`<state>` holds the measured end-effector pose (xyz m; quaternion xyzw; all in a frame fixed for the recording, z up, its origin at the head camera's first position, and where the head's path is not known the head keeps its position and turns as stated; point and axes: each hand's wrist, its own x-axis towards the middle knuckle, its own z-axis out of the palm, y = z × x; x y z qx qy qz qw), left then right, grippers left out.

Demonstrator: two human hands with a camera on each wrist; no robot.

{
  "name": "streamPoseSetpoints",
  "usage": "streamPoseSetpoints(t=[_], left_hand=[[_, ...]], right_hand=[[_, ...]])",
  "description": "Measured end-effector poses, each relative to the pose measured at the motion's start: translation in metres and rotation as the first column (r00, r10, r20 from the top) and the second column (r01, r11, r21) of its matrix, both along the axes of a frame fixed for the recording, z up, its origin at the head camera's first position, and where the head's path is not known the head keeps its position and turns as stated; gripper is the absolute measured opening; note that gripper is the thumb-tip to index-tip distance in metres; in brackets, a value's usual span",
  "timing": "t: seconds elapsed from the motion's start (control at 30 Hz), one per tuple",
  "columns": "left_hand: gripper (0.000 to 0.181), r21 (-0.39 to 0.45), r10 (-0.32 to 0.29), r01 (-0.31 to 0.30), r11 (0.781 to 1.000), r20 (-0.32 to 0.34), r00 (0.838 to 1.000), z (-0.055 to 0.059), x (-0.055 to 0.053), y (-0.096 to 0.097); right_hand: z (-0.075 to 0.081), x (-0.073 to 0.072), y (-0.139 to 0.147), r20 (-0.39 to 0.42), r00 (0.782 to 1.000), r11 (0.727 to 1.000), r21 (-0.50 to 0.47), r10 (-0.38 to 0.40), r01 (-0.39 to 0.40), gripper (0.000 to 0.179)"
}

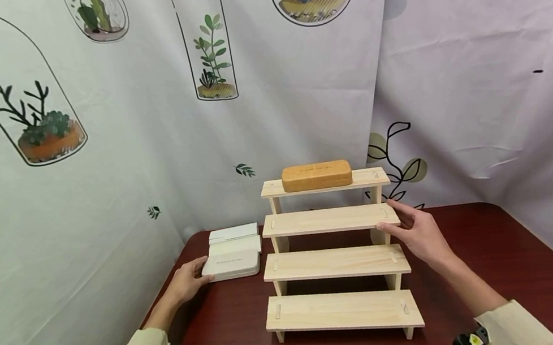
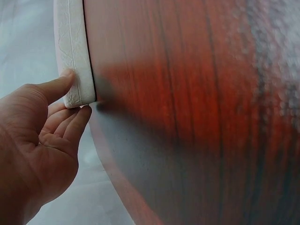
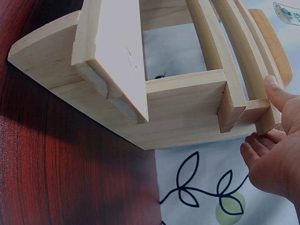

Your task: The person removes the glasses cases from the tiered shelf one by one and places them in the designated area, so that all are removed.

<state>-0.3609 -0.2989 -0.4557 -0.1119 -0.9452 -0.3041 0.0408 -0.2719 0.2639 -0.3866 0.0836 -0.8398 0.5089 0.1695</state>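
Note:
My left hand (image 1: 186, 282) is at the left side of a white glasses case (image 1: 230, 265), the nearest of a row of pale cases lying on the table. In the left wrist view the thumb lies on the face of the case (image 2: 78, 51) and the fingertips meet its end, pinching the corner. My right hand (image 1: 424, 236) grips the right end of the second-highest board (image 1: 330, 220) of a four-step wooden stand. Its thumb is on the board's front and its fingers curl beneath the end. An orange-brown glasses case (image 1: 317, 177) rests on the top step.
Behind the white case lie more pale cases (image 1: 233, 233) near the table's back left corner. The lower steps (image 1: 343, 310) of the stand are bare wood. A printed cloth (image 1: 275, 115) hangs behind the dark red table (image 1: 476, 263) and along its sides.

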Motion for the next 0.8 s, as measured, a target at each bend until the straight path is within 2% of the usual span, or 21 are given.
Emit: streamPoseSetpoints(t=[0.3, 0.57, 0.8], left_hand=[[0.064, 0.004, 0.01, -0.01, 1.0, -0.005, 1.0, 0.0, 0.001, -0.003], [0.061, -0.007, 0.047, -0.047, 0.999, -0.002, 0.999, 0.001, 0.0, -0.013], [0.058, 0.005, 0.028, -0.028, 1.0, -0.046, 0.999, 0.008, 0.001, -0.021]], right_hand=[[0.0, 0.0, 0.0, 0.001, 1.0, 1.0, -0.008, 0.001, -0.001, 0.08], [-0.001, 0.0, 0.0, -0.004, 1.0, 1.0, -0.005, 0.001, -0.001, 0.08], [-0.001, -0.001, 0.0, -0.009, 1.0, 1.0, -0.002, 0.002, -0.002, 0.079]])
